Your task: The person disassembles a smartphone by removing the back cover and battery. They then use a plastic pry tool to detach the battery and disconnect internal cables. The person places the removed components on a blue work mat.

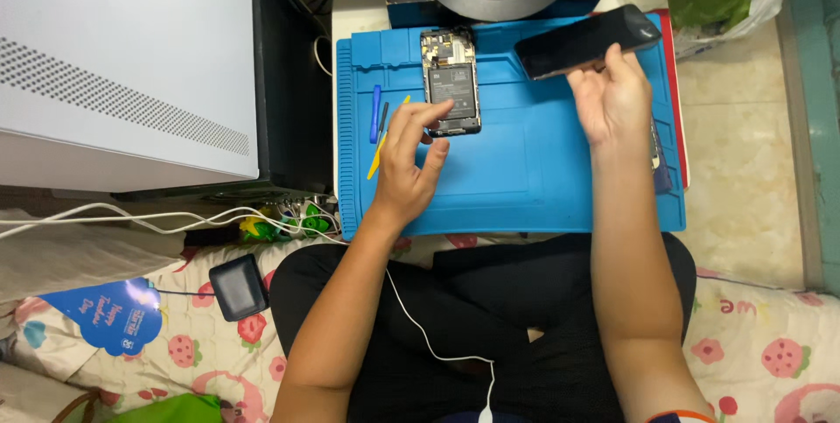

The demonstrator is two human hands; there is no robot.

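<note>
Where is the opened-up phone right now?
In the head view the open phone lies on the blue mat, near its top left, with the left hand touching its lower end and pry tools just left of it.

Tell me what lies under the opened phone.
The opened phone lies on the blue mat, left hand touching its lower end. Whether anything sits beneath the phone cannot be seen; its body covers that spot.
</note>
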